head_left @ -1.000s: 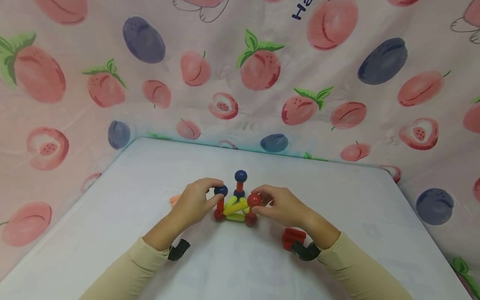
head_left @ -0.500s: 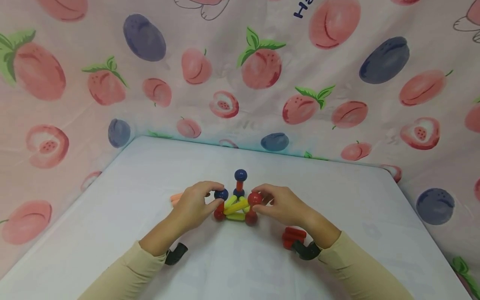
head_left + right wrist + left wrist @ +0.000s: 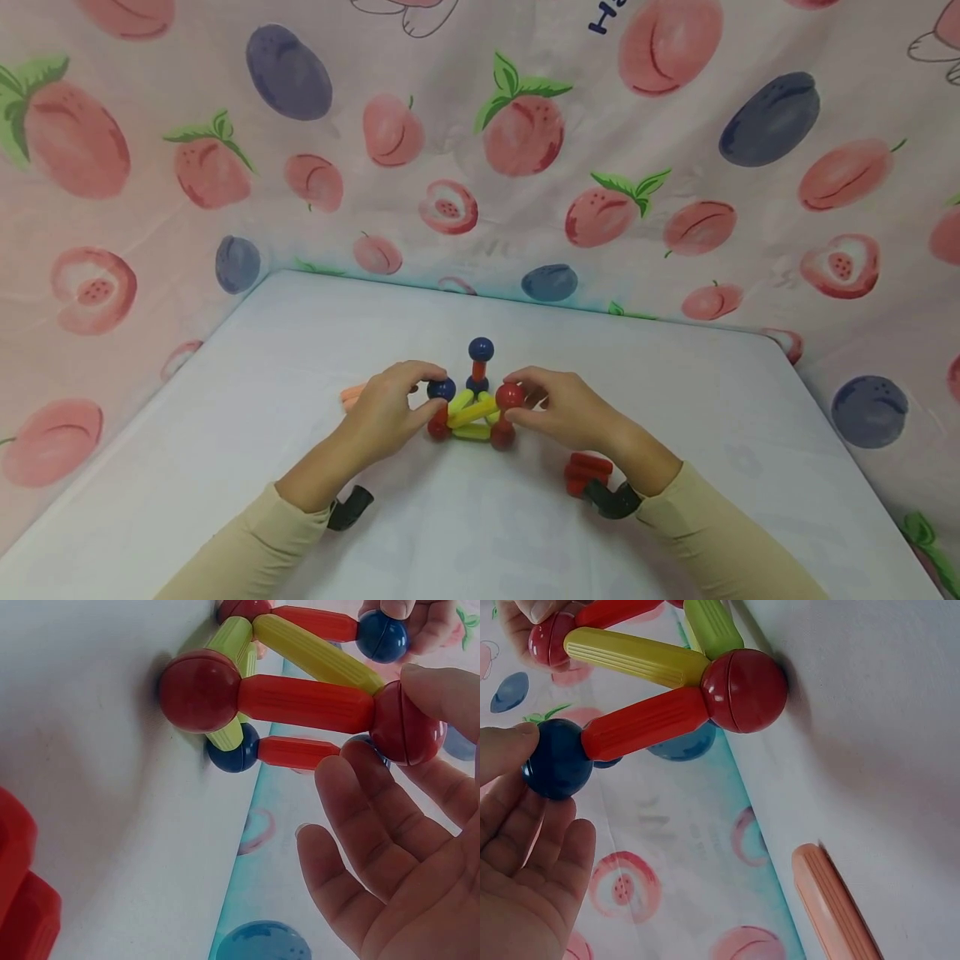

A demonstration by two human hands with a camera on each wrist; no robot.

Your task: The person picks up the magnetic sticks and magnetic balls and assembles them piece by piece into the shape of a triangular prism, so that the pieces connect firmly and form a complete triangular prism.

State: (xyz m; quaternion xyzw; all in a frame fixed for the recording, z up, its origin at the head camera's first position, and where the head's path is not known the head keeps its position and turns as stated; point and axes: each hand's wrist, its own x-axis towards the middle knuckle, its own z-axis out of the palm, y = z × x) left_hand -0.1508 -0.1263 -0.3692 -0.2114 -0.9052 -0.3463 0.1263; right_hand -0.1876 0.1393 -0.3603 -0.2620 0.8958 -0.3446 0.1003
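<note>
Pinching a blue ball between thumb and fingers, the left hand has lowered it slightly over the last second. The right hand has barely moved, its thumb and finger gripping a red ball, its other fingers loose. The frame stands on the table between them. Both held balls now look closer to level, which suggests that the left side is being adjusted while the right is steadied. A yellow rod slants between the posts, reaching the held red ball. At twelve o'clock, the back post stands upright, untouched.

The table is white. From the frame, orange rods lie at nine o'clock, partly hidden by the left hand; red rods lie at four. Fruit-printed cloth rises from nine round to three o'clock, with cut-off lettering near one.
</note>
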